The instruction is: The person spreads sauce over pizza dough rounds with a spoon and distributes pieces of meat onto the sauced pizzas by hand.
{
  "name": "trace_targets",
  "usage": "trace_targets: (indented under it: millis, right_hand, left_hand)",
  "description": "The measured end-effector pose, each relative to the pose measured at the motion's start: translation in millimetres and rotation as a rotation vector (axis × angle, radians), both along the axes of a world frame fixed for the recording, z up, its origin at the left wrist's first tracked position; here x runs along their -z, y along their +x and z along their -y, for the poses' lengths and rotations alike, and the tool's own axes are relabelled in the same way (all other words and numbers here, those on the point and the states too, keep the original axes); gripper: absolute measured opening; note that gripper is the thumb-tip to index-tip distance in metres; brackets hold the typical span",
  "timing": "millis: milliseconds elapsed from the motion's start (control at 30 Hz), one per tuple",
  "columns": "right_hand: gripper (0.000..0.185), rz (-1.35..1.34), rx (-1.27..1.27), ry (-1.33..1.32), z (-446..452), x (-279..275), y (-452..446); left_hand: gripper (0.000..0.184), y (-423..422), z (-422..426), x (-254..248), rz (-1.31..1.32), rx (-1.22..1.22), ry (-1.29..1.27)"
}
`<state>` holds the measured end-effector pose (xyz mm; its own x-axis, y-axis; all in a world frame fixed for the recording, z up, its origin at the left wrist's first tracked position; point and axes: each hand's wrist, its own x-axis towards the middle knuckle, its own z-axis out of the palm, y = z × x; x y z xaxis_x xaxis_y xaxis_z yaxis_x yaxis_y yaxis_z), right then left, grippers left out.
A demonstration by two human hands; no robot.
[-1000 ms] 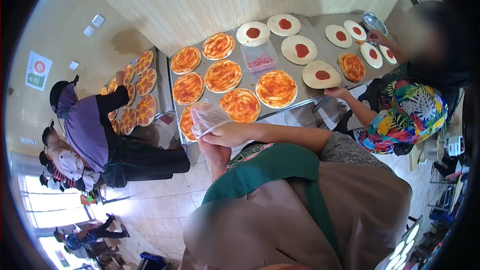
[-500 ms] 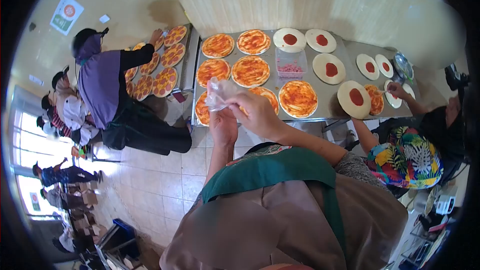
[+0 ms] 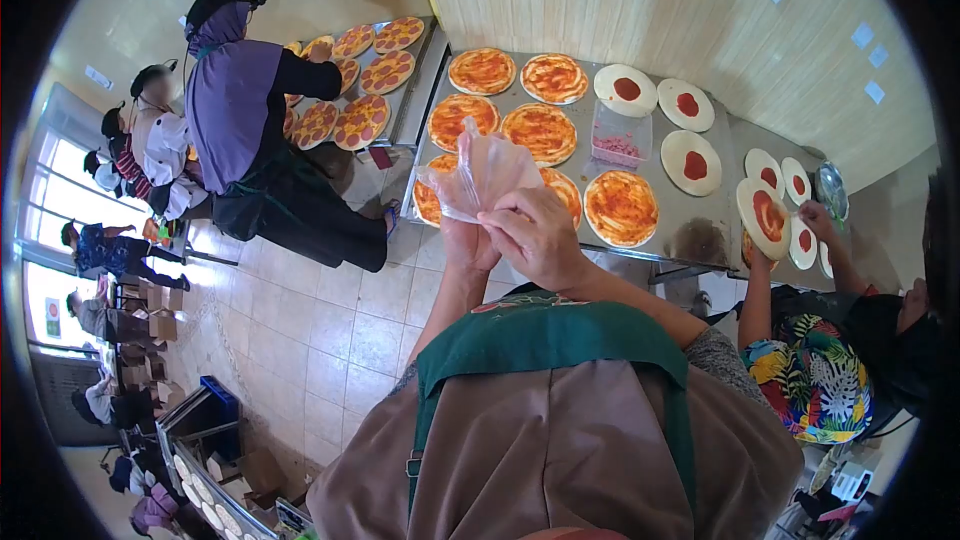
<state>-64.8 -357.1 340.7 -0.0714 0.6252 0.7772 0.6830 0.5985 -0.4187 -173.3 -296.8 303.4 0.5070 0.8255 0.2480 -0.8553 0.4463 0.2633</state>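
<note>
The curled right hand (image 3: 538, 232) pinches a plastic glove (image 3: 492, 176).

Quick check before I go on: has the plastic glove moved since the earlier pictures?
Yes. Judged against the near edge of the table, the plastic glove has shifted upward in view, farther from that edge.

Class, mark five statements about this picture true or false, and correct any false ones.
1. The right hand pinches a plastic glove. True.
2. The right hand wears a glove itself. False: the right hand is bare.
3. The person in a purple scarf reaches out to pizzas. True.
4. The tub holds green pieces. False: the tub holds pink pieces.
5. The person in a flowered shirt holds up a dough round. True.
</note>
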Motion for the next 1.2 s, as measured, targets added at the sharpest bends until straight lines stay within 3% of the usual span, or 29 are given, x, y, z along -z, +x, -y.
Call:
trace_targets:
  millis: [200, 300, 400, 533, 633, 700, 1000, 1100, 1200]
  right_hand:
    - [0.014, -0.057, -0.133, -0.083, 4, 10, -9]
    - [0.012, -0.144, -0.183, -0.19, 7, 12, -10]
    - [0.011, -0.294, -0.277, -0.462, 12, 10, -12]
    - [0.008, -0.386, -0.372, -0.548, 19, 6, -14]
    - [0.008, -0.404, -0.385, -0.583, 22, 5, -17]
    - [0.009, -0.417, -0.374, -0.596, 24, 7, -18]
    - [0.009, -0.422, -0.416, -0.625, 33, 4, -24]
    - [0.007, -0.365, -0.367, -0.464, 31, 0, -20]
    - [0.008, -0.375, -0.028, -0.14, 20, -14, -5]
  left_hand:
    - [0.079, -2, 3, -10, -0.072, -0.055, 0.064]
    - [0.082, -7, -1, 0, -0.092, -0.025, 0.088]
    - [0.088, -11, 1, 2, -0.189, -0.029, 0.162]
    - [0.095, -12, 7, 5, -0.234, -0.03, 0.137]
    - [0.098, -20, 4, 3, -0.311, -0.055, 0.225]
    - [0.088, -23, 4, 1, -0.312, -0.042, 0.282]
    - [0.082, -32, 6, 12, -0.184, -0.036, 0.121]
    - [0.084, -37, 8, 13, -0.164, 0.021, 0.144]
    - [0.084, -42, 14, 6, -0.208, 0.063, 0.192]
